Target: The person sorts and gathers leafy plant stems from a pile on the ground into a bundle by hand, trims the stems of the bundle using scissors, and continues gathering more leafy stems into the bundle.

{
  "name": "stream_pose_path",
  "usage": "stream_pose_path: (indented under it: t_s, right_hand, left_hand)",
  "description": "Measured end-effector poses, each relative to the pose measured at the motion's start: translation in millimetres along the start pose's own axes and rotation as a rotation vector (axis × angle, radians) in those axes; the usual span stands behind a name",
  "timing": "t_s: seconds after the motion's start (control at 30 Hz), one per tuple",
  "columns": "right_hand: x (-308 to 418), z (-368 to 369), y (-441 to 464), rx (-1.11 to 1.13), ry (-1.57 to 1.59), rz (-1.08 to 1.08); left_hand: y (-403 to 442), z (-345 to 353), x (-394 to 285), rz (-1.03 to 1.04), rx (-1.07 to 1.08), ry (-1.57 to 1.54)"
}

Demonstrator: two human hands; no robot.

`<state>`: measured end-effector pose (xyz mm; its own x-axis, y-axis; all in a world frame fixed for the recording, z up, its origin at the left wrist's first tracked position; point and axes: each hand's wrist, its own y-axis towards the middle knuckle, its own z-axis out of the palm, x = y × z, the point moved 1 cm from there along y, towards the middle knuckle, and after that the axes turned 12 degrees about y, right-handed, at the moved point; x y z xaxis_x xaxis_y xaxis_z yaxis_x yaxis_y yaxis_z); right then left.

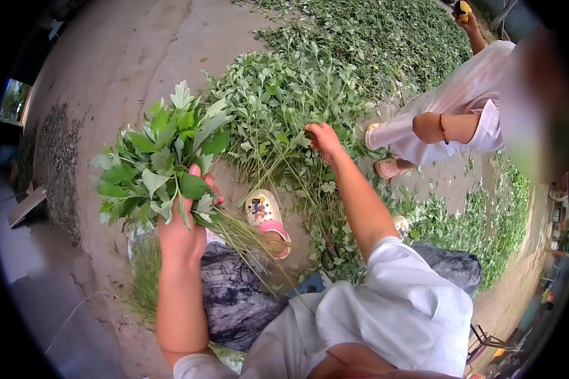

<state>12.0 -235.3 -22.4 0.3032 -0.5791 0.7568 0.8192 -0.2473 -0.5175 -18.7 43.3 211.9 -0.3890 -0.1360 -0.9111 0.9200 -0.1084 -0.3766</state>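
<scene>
My left hand [193, 199] is wrapped round a thick bunch of leafy green stems [152, 158]. The leaves fan out above and to the left of it, and the thin stems trail down to the right over my lap. At the near edge of a large heap of cut plants [284, 101] is my right hand [324, 139], its fingers closed and pinched together at the leaves. Whether a stem is between those fingertips is too small to tell.
Another person in pale clothes [449, 95] stands at the right, a yellow and black thing in one hand. More leaves [487, 234] cover the ground at the right. My shoe [262, 208] is between my hands. Dark dried plant matter [58, 170] lies at the left.
</scene>
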Motion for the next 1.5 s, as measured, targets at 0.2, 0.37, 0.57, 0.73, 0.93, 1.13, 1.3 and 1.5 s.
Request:
stream_pose_path:
  t_s: [0.2,0.37,0.57,0.73,0.93,1.13,1.3,1.5]
  right_hand:
    - [38.0,-88.3,-27.6,0.095,-0.889,-0.193]
    - [24.8,-51.4,-21.5,-0.197,-1.118,-0.504]
    - [-41.6,50.2,29.2,0.048,-0.489,-0.251]
    - [-84.0,87.3,79.3,-0.108,-0.504,-0.149]
    - [-88.8,116.4,42.9,-0.347,-0.778,-0.207]
    - [-105.8,117.8,38.4,-0.3,-0.859,0.024]
    - [-130.1,94.7,55.7,0.0,-0.811,0.198]
    - [-96.6,108.5,5.1,0.308,-0.244,-0.007]
  left_hand:
    - [-6.1,3.8,-1.4,-0.008,0.009,-0.03]
    - [-7.0,0.2,0.5,-0.003,0.048,-0.022]
    - [-5.0,-5.6,2.3,-0.011,-0.023,-0.018]
    - [-0.5,-13.5,1.1,-0.037,-0.101,0.069]
    - [1.4,-17.5,2.5,-0.009,-0.055,-0.063]
    - [0.9,-19.4,3.1,0.013,-0.054,-0.1]
    - [-0.9,-10.0,0.2,0.002,-0.058,-0.017]
    - [8.1,-16.5,4.0,0.022,-0.078,-0.008]
